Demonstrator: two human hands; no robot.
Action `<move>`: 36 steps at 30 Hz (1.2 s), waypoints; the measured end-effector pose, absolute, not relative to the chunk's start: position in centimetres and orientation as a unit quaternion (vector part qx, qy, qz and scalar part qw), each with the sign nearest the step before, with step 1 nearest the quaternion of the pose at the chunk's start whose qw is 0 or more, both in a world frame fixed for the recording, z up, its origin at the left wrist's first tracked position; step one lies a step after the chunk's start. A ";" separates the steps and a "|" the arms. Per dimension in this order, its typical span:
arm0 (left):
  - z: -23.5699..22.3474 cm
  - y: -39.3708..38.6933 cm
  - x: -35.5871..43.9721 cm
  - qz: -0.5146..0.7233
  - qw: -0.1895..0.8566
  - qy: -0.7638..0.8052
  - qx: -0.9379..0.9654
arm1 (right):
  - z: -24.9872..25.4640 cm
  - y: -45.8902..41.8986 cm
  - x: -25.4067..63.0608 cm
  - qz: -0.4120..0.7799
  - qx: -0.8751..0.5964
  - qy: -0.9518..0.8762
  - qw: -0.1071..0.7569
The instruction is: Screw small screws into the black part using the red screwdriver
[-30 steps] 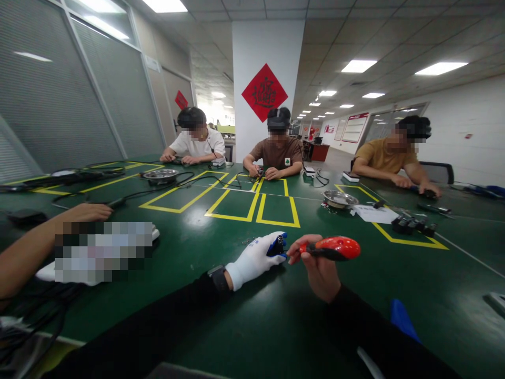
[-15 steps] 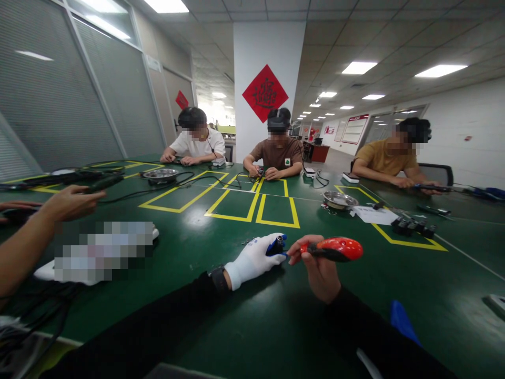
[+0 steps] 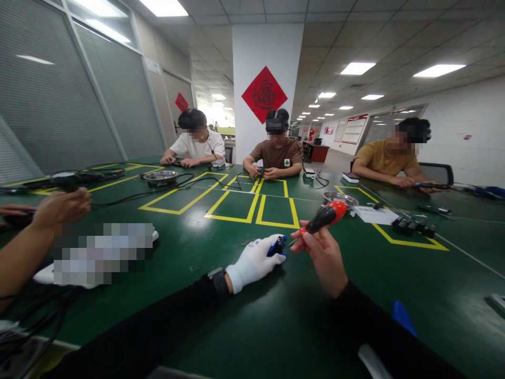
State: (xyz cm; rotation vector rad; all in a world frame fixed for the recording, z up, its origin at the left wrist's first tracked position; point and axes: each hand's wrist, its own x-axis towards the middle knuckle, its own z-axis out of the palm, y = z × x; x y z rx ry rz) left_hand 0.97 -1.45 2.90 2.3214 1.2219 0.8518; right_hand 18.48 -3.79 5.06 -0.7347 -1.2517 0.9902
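My left hand (image 3: pixel 256 263), in a white glove with blue fingertips, is closed around a small black part (image 3: pixel 279 245) with a metal tip pointing up. Much of that part is hidden by the glove. In the bare fingers of my right hand (image 3: pixel 325 258) is a red and black screwdriver (image 3: pixel 321 217), pinched near the front of its handle. Its handle tilts up to the right, and the thin shaft slants down to the black part. Whether the tip touches it, I cannot tell. Small loose pieces (image 3: pixel 246 243) lie on the table just behind the glove.
Yellow tape outlines (image 3: pixel 232 217) mark the green table (image 3: pixel 177 247). Two metal bowls (image 3: pixel 160 177) (image 3: pixel 340 199) stand farther back. Several black parts (image 3: pixel 412 225) lie right, by a white paper (image 3: pixel 374 215). A neighbour's hand (image 3: pixel 63 208) holds something dark at left. Three people sit opposite.
The screwdriver's handle has swung from nearly level to tilted upward, and my right hand has turned with it. My left hand stays in place. The neighbour's hand at left rose, then moved left.
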 end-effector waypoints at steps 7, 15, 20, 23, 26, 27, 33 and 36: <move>2.6 -1.4 1.1 0.304 0.175 0.439 0.827 | 5.9 -3.9 18.4 0.429 -0.296 -0.532 0.667; 2.5 -1.3 1.1 0.302 0.168 0.439 0.829 | 5.3 -4.7 17.7 0.399 -0.301 -0.542 0.675; 2.1 -0.8 0.8 0.304 0.173 0.419 0.838 | 5.4 -4.9 18.2 0.267 -0.326 -0.648 0.634; 1.8 -0.5 0.7 0.303 0.178 0.408 0.843 | 5.4 -4.9 18.0 0.342 -0.291 -0.625 0.638; 1.7 -0.4 0.7 0.301 0.183 0.400 0.846 | 5.2 -4.9 17.9 0.375 -0.291 -0.614 0.630; 1.7 -0.4 0.7 0.304 0.183 0.399 0.846 | 5.1 -5.0 17.9 0.367 -0.299 -0.617 0.629; 1.8 -0.5 0.6 0.309 0.178 0.388 0.850 | 5.0 -4.9 18.7 0.140 -0.363 -0.712 0.584; 1.8 -0.5 0.6 0.309 0.177 0.392 0.848 | 5.0 -4.9 18.9 0.081 -0.385 -0.720 0.572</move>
